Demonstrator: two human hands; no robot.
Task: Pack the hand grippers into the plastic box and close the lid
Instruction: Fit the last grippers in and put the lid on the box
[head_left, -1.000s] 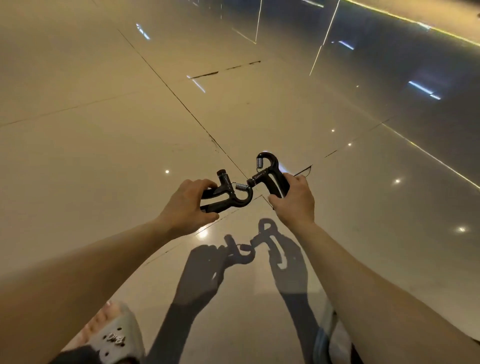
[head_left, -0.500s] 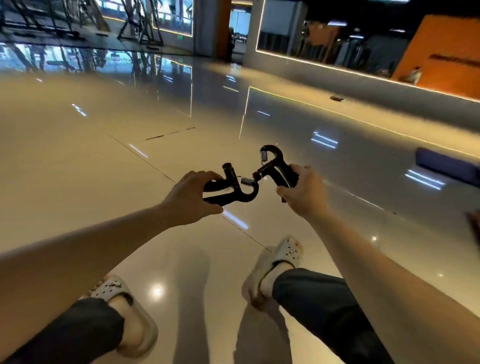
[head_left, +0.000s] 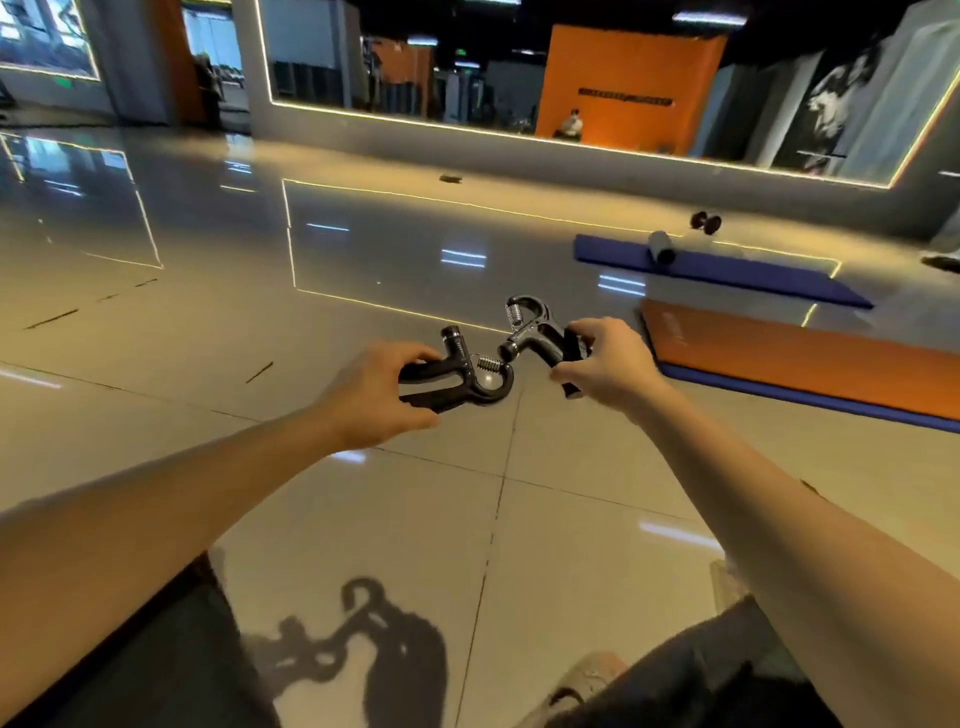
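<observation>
Holding one black hand gripper in each hand, I have both arms stretched out over the glossy tiled floor. My left hand is wrapped around the two handles of the left hand gripper, whose spring end and adjustment knob point toward the middle. My right hand is closed on the handles of the right hand gripper, which stands more upright with its curved top and coil spring above my fingers. The spring ends of the two nearly meet between my hands; I cannot tell whether they touch. Both are held in the air, and their shadow falls on the tiles near my legs. Beyond my right hand an orange mat lies on the floor, with a blue mat farther back carrying a grey roller. A dark dumbbell sits just behind it.
</observation>
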